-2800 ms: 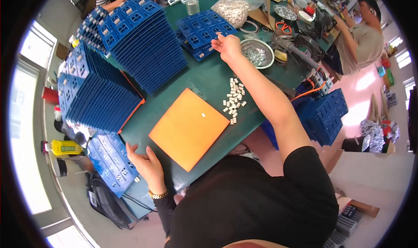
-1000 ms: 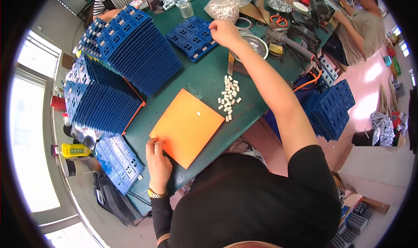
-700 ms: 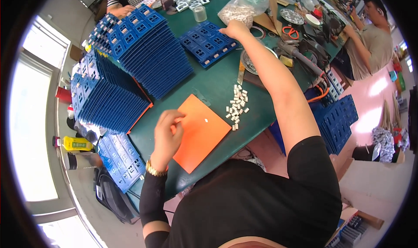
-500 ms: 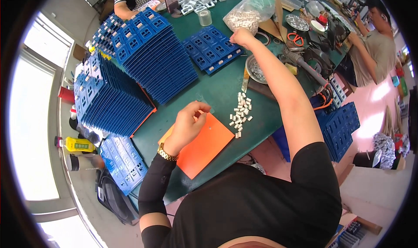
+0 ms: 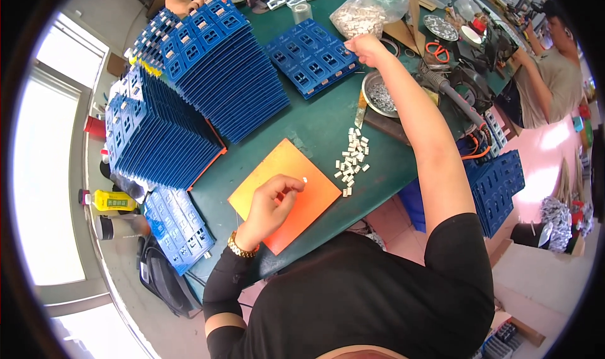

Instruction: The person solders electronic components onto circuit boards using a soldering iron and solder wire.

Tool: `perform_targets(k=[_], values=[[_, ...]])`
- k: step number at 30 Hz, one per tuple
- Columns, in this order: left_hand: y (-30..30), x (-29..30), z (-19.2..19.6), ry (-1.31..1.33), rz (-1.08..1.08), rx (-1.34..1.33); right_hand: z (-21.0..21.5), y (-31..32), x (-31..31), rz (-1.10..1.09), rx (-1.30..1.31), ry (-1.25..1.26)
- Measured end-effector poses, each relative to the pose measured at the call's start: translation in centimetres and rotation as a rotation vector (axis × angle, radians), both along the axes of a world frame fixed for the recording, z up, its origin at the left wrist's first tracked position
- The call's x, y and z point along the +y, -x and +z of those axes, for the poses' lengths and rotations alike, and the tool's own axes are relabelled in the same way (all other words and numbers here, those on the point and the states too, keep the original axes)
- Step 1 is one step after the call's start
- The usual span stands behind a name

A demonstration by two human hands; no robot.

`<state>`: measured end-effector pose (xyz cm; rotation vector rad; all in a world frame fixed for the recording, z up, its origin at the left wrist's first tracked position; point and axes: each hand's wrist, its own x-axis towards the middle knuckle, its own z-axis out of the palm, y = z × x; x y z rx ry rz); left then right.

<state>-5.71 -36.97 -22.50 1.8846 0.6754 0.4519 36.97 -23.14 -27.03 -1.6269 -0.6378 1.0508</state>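
Left grip (image 5: 270,206): thumb and fingers curled toward each other over an orange pad (image 5: 309,204); cannot tell whether the tips meet, hold anything or touch the pad.
Right grip (image 5: 370,49): fingers bunched at the right-hand corner of a flat blue panel (image 5: 307,59); whether they pinch a piece cannot be told.
Yellow bottle (image 5: 115,201): well to the left of the left grip.
Left stack (image 5: 161,141): many blue panels, left of the left grip and farther out.
Loose panel (image 5: 178,230): blue, lying left of the left grip, apart from it.
Taller stack (image 5: 227,85): blue panels, beyond the left grip and to the left of the right grip.
Orange pad: on the green desk (image 5: 321,119) beneath the left grip, a white chip (image 5: 305,180) just past the fingertips.
Flat blue panel: reaching leftward from the right grip, small pale pieces along its near edge.
White pieces (image 5: 351,160): loose heap, right of the left grip, nearer than the right grip.
Plastic bag (image 5: 372,15): filled with pale pieces, just beyond the right grip.
Metal bowl (image 5: 372,80): holding small shiny parts, just nearer than the right grip, beside the forearm.
Scissors (image 5: 437,52): orange-handled, right of the right grip.
Co-worker (image 5: 548,85): far right of both grips.
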Motion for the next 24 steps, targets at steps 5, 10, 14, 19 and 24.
perform_targets(k=[5, 10, 14, 19, 24], values=[[1.1, -1.2, 0.3, -0.032, -0.023, 0.027, -1.2, -0.8, 0.1, 0.087, 0.075, 0.1], [2.3, -1.8, 0.4, -0.075, 0.009, 0.024, -0.6, -0.6, 0.2, 0.065, -0.044, 0.158], [3.0, -2.1, 0.1, -0.052, 0.033, -0.002, -1.7, -1.5, -0.4, 0.008, -0.009, 0.086], [3.2, -2.5, 0.1, -0.087, 0.029, 0.011, -0.9, 0.1, -1.3, -0.012, -0.449, 0.029], [3.3, -2.7, 0.1, -0.11, 0.041, 0.004, 1.1, 1.3, -1.8, 0.133, -0.939, -0.093]])
